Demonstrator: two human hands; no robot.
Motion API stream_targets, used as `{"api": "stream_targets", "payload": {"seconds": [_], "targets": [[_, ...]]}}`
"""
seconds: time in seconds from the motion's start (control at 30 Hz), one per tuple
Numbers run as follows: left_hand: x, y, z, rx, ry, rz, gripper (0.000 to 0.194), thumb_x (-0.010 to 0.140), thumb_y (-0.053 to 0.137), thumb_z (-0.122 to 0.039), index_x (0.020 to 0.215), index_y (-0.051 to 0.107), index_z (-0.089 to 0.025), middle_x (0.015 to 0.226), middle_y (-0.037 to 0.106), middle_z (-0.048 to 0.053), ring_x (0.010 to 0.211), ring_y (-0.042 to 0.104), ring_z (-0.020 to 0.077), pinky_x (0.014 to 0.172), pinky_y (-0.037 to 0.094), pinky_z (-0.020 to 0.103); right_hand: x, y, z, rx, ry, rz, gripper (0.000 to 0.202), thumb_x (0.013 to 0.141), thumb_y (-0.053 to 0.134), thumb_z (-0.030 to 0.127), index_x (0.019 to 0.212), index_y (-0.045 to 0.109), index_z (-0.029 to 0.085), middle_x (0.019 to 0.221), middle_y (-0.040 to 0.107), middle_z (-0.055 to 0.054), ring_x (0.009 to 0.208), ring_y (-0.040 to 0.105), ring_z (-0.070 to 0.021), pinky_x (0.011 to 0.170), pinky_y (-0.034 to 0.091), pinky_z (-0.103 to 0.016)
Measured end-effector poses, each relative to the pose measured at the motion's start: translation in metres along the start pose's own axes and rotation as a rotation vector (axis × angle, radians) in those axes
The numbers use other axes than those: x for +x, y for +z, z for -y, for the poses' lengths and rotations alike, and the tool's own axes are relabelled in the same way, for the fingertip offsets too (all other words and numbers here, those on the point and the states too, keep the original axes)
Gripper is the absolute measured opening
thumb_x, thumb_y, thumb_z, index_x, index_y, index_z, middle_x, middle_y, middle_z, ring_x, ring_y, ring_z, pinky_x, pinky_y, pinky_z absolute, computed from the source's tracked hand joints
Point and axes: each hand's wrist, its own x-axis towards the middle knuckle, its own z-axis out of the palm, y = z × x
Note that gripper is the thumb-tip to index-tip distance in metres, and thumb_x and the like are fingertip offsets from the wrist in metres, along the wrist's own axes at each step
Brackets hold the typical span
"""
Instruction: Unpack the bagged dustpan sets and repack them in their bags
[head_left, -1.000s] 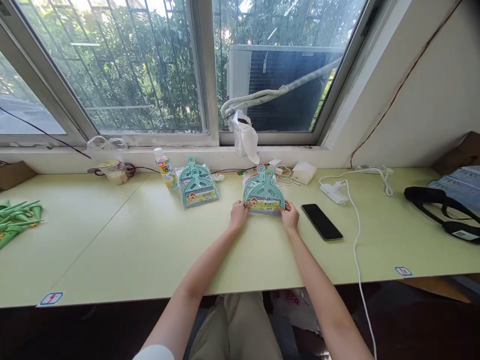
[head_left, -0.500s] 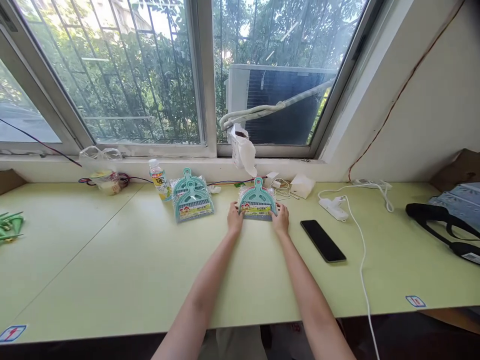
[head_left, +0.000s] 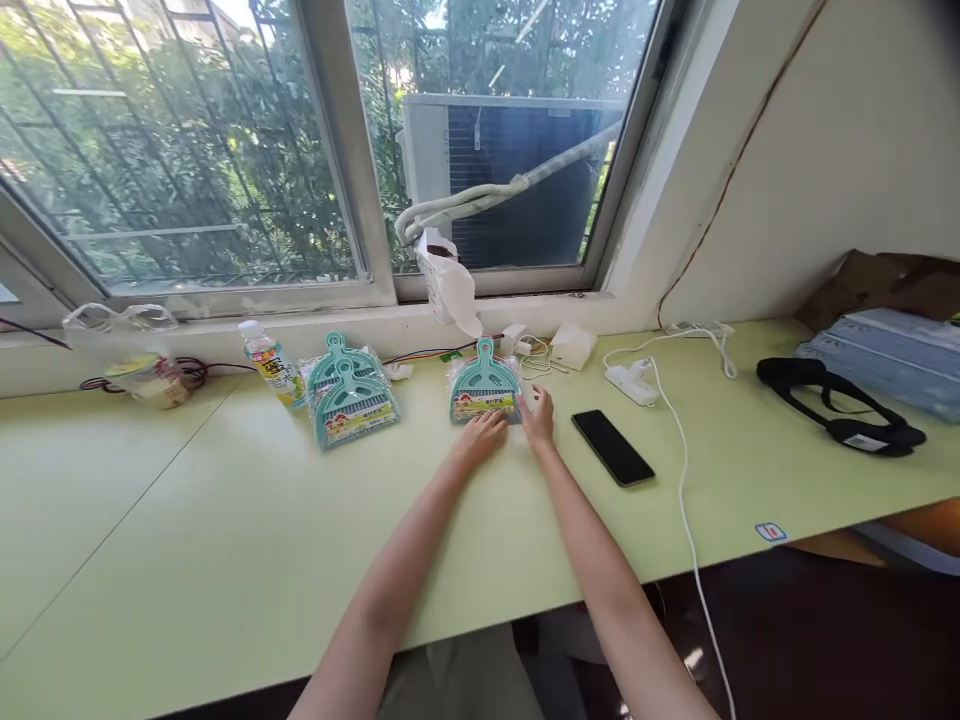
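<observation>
A wrapped green dustpan set (head_left: 484,378) with a yellow label lies on the pale green table in front of me, its handle toward the window. My left hand (head_left: 480,438) rests at its front edge, fingers stretched out over the lower rim. Beside its right edge is my right hand (head_left: 538,415), thumb and fingers apart, the thumb near the wrapping. Two more wrapped dustpan sets (head_left: 356,405) lie further left, one partly over the other. Next to them a drink bottle (head_left: 271,365) leans with its cap up.
A black phone (head_left: 613,447) lies right of my hands. Beyond it are a power strip (head_left: 631,383) with a white cable and a black strap (head_left: 840,405). A plastic bag with a cup (head_left: 150,375) stands at the left. Bundled wires run below the window.
The view has turned to the right. My left hand has moved from the set's left side to its front edge. My right hand has loosened from the right side.
</observation>
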Motion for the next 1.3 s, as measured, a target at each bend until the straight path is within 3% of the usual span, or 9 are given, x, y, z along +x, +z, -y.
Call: {"api": "stream_targets", "payload": {"seconds": [0.17, 0.27, 0.37, 0.63, 0.77, 0.9, 1.0, 1.17, 1.3], "targets": [[0.000, 0.000, 0.004, 0.045, -0.035, -0.004, 0.043, 0.081, 0.045, -0.005, 0.120, 0.056, -0.021, 0.135, 0.049, 0.013, 0.125, 0.045, 0.0264, 0.104, 0.035, 0.042, -0.012, -0.086, -0.003, -0.384, 0.087, -0.212, 0.061, 0.080, 0.054, 0.048, 0.130, 0.043, 0.014, 0.128, 0.051, -0.021, 0.120, 0.042, -0.0342, 0.098, 0.031, -0.051], [0.000, -0.002, 0.003, 0.175, -0.012, 0.031, 0.047, 0.082, 0.042, -0.005, 0.125, 0.052, -0.019, 0.135, 0.049, 0.013, 0.126, 0.043, 0.0267, 0.103, 0.036, 0.042, -0.027, -0.133, -0.016, -0.641, 0.244, -0.085, 0.087, 0.072, 0.064, 0.051, 0.140, 0.029, 0.009, 0.134, 0.045, -0.026, 0.125, 0.037, -0.0378, 0.100, 0.025, -0.055], [0.001, -0.003, 0.000, 0.293, 0.004, 0.029, 0.048, 0.083, 0.039, -0.006, 0.129, 0.049, -0.016, 0.135, 0.049, 0.014, 0.127, 0.042, 0.0275, 0.101, 0.038, 0.042, -0.035, -0.156, -0.024, -0.764, 0.378, 0.145, 0.094, 0.070, 0.066, 0.051, 0.143, 0.024, 0.009, 0.132, 0.047, -0.024, 0.124, 0.040, -0.0361, 0.101, 0.026, -0.051], [-0.006, -0.011, -0.008, 0.359, 0.027, -0.029, 0.047, 0.084, 0.038, -0.006, 0.128, 0.051, -0.016, 0.139, 0.045, 0.014, 0.128, 0.041, 0.0276, 0.099, 0.039, 0.041, -0.031, -0.154, -0.030, -0.720, 0.321, 0.181, 0.077, 0.075, 0.061, 0.046, 0.139, 0.027, 0.018, 0.130, 0.052, -0.019, 0.122, 0.043, -0.0322, 0.094, 0.031, -0.046], [-0.021, -0.016, -0.013, 0.285, 0.006, -0.188, 0.043, 0.085, 0.039, -0.007, 0.123, 0.055, -0.019, 0.137, 0.047, 0.010, 0.126, 0.042, 0.0252, 0.103, 0.035, 0.040, -0.027, -0.156, -0.036, -0.672, 0.340, 0.170, 0.061, 0.071, 0.063, 0.047, 0.120, 0.041, 0.019, 0.117, 0.059, -0.017, 0.117, 0.046, -0.0313, 0.091, 0.031, -0.044], [-0.050, -0.036, -0.009, 0.228, -0.187, -0.406, 0.036, 0.085, 0.041, -0.010, 0.115, 0.059, -0.022, 0.134, 0.050, 0.008, 0.123, 0.044, 0.0234, 0.103, 0.031, 0.041, -0.023, -0.156, -0.040, -0.632, 0.330, 0.145, 0.055, 0.068, 0.065, 0.050, 0.108, 0.042, 0.019, 0.109, 0.061, -0.017, 0.113, 0.048, -0.0324, 0.088, 0.031, -0.043], [-0.080, -0.068, 0.010, 0.283, -0.428, -0.572, 0.031, 0.085, 0.044, -0.013, 0.109, 0.061, -0.022, 0.131, 0.050, 0.009, 0.124, 0.042, 0.0254, 0.106, 0.025, 0.044, -0.024, -0.156, -0.042, -0.626, 0.330, 0.138, 0.055, 0.068, 0.065, 0.050, 0.107, 0.043, 0.019, 0.110, 0.061, -0.017, 0.112, 0.049, -0.0327, 0.088, 0.030, -0.044], [-0.142, -0.129, 0.074, 0.462, -0.884, -0.891, 0.040, 0.081, 0.051, -0.019, 0.121, 0.052, -0.019, 0.137, 0.040, 0.011, 0.127, 0.033, 0.0288, 0.104, 0.025, 0.045, -0.026, -0.163, -0.047, -0.622, 0.285, 0.133, 0.066, 0.072, 0.060, 0.059, 0.121, 0.044, 0.018, 0.114, 0.061, -0.018, 0.111, 0.050, -0.0321, 0.090, 0.032, -0.044], [-0.175, -0.152, 0.118, 0.315, -1.151, -0.808, 0.045, 0.085, 0.052, -0.027, 0.125, 0.044, -0.010, 0.127, 0.048, 0.015, 0.112, 0.045, 0.0251, 0.098, 0.033, 0.039, -0.024, -0.179, -0.058, -0.541, 0.207, -0.007, 0.048, 0.089, 0.038, 0.052, 0.119, 0.056, 0.020, 0.122, 0.060, -0.014, 0.113, 0.049, -0.0285, 0.089, 0.035, -0.042]]}}
